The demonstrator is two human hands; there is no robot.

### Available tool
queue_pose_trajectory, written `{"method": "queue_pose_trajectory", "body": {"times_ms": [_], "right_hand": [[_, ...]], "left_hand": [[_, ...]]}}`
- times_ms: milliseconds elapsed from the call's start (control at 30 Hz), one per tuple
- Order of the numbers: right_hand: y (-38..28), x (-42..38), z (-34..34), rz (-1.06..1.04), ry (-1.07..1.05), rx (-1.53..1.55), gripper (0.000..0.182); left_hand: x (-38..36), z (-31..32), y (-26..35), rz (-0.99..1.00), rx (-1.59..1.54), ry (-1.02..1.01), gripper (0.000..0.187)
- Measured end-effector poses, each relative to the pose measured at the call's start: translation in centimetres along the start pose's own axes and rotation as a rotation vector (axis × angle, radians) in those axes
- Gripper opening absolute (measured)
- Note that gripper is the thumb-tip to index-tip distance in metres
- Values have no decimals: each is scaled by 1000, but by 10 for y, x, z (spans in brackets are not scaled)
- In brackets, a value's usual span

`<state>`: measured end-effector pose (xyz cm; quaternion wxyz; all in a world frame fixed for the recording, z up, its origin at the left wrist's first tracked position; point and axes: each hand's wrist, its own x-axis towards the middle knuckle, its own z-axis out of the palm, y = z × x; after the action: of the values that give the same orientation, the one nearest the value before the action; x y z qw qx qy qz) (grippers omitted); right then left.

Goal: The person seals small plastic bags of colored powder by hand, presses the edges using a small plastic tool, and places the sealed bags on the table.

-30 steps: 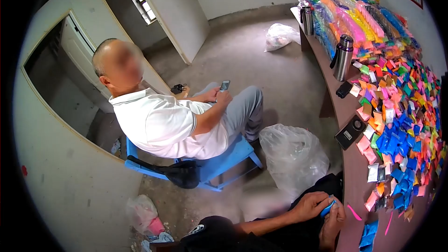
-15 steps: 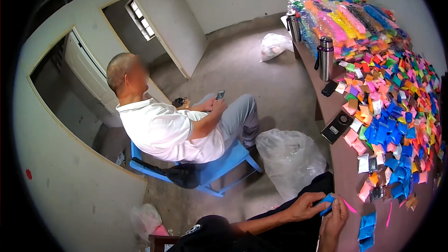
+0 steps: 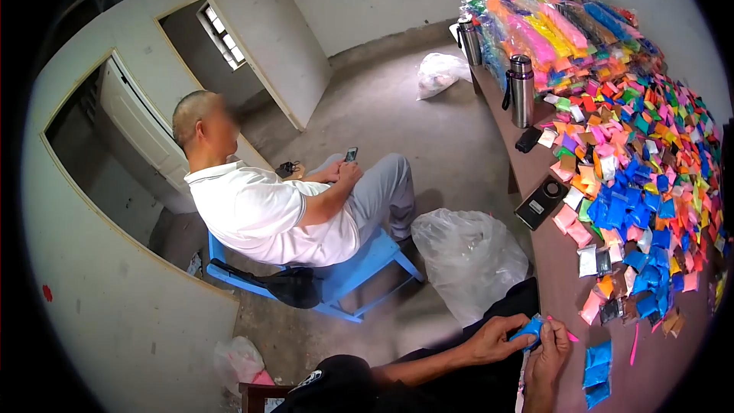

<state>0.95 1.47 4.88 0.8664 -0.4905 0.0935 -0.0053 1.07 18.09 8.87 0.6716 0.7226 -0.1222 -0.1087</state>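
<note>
Over the table's near edge, my left hand (image 3: 495, 339) is closed on a small blue packet (image 3: 527, 330), its fingers bent around the left side. My right hand (image 3: 549, 355) pinches the same packet from the other side, thumb and fingertips close to its top. A thin pink plastic piece (image 3: 563, 329) sticks out beside the right fingertips. Just right of that hand, a short strip of joined blue packets (image 3: 597, 373) lies on the brown table (image 3: 562, 291). Another slim pink piece (image 3: 634, 344) rests farther right.
Many coloured packets (image 3: 650, 199) are heaped along the table, with bulging bagged bundles (image 3: 550, 30) behind. Steel flasks (image 3: 522, 92) and a black device (image 3: 541, 203) stand or lie near the left edge. A plastic bag (image 3: 470, 260) and a seated person (image 3: 267, 199) are left.
The whole view has shifted slightly. Both hands stay on the blue packet, which now looks more bent between the fingers. The seated person keeps the same pose.
</note>
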Motion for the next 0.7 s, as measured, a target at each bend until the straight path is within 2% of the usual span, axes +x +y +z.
{"method": "queue_pose_trajectory", "body": {"times_ms": [100, 200, 267, 467, 533, 567, 633, 667, 700], "right_hand": [[-7, -3, 8, 24, -35, 56, 9], [-8, -3, 11, 100, 68, 132, 10], [-5, 0, 6, 73, -11, 170, 11], [6, 7, 9, 46, 33, 36, 8], [4, 6, 17, -6, 58, -96, 5], [3, 3, 22, -52, 84, -224, 5], [5, -5, 30, -47, 85, -278, 8], [7, -7, 35, -47, 89, -326, 12], [12, -8, 42, -46, 86, -329, 12]], "left_hand": [[1, -5, 3, 33, 27, -23, 20], [2, -7, 13, 36, 2, -21, 21], [0, -7, 18, 19, -13, -15, 22], [3, -16, 8, -96, 65, -72, 24], [4, -14, -7, 53, -23, 107, 24], [7, -15, -6, 53, -28, 110, 24], [11, -22, -3, 270, 335, 428, 23], [10, -26, -4, 289, 466, 429, 27], [8, -28, -6, 288, 464, 434, 27]]}}
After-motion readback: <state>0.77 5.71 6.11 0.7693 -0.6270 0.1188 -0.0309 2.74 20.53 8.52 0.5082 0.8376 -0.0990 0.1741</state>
